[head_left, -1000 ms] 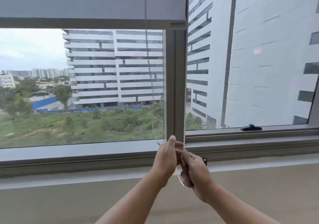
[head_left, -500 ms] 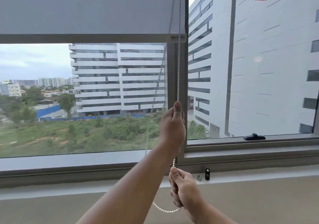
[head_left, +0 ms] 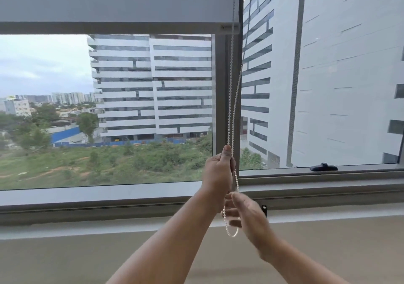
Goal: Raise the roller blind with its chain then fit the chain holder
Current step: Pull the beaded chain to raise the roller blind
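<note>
The grey roller blind (head_left: 113, 1) covers the top of the window, its bottom bar (head_left: 109, 28) a little below the frame's upper edge. The white bead chain (head_left: 231, 91) hangs down the central mullion in two strands. My left hand (head_left: 218, 174) is shut on one strand, thumb pointing up. Just under it, my right hand (head_left: 248, 216) is blurred, with thumb and fingers curled around the chain above its hanging loop (head_left: 232, 234). A small black chain holder (head_left: 264, 209) stands on the sill, partly hidden behind my right hand.
A black window handle (head_left: 323, 166) lies on the lower frame of the right pane. The grey window sill (head_left: 87, 227) runs across below the frame, with a beige wall (head_left: 65, 259) under it. Tall buildings and greenery show through the glass.
The blind's bottom bar has risen. My left hand reached up the chain and has pulled down a little since. My right hand has come up close under the left.
</note>
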Available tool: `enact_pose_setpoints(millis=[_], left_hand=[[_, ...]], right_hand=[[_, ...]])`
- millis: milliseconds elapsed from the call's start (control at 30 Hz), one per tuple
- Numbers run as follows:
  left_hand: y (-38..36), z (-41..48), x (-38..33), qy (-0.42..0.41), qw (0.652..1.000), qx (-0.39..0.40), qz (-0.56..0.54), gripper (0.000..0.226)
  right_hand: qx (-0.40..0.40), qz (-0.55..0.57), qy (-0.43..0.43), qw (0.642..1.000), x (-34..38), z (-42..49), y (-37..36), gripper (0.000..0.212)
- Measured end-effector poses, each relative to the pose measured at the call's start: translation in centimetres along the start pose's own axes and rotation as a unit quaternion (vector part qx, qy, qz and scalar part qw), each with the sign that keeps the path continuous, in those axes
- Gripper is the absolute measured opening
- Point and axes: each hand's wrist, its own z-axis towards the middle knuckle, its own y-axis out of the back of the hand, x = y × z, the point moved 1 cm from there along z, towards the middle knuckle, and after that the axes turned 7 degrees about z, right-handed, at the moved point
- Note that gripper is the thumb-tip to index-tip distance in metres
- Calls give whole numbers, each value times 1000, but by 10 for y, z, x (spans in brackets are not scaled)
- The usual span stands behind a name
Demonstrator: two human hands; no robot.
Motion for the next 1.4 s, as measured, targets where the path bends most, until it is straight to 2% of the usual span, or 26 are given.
enact_pose_setpoints(millis=[167, 300, 400, 500, 633, 867, 933, 1100, 1233, 1300, 1400], left_hand=[[-9, -6, -2, 10, 997, 32, -67, 57], [-18, -8, 0, 16, 997, 48, -59, 52], [-22, -10, 0, 5, 998, 48, -50, 54], [-21, -11, 3, -2, 998, 36, -53, 53], [-17, -18, 22, 47, 996, 52, -56, 57], [-9, -39, 84, 110, 988, 96, 40, 57], [-5, -34, 82, 100, 988, 96, 63, 51], [4, -14, 63, 14, 991, 94, 98, 18], [16, 9, 24, -16, 998, 15, 57, 28], [15, 18, -8, -54, 998, 15, 12, 26], [6, 25, -47, -67, 996, 30, -47, 38]], right_hand=[[-47, 37, 108, 992, 110, 38, -2, 35], [-44, 112, 123, 985, 186, 68, -13, 35], [-40, 186, 119, 974, 211, 80, -23, 34], [-22, 201, 139, 969, 208, 84, -29, 41], [-7, 180, 138, 974, 181, 81, -29, 41], [-9, 142, 49, 989, 88, 53, -16, 39], [-3, 170, 42, 985, 76, 48, -17, 39], [3, 177, 58, 982, 75, 49, -14, 39], [4, 168, 66, 983, 72, 50, -9, 44], [6, 155, 74, 985, 71, 50, -12, 48], [9, 147, 78, 986, 71, 49, -20, 49]])
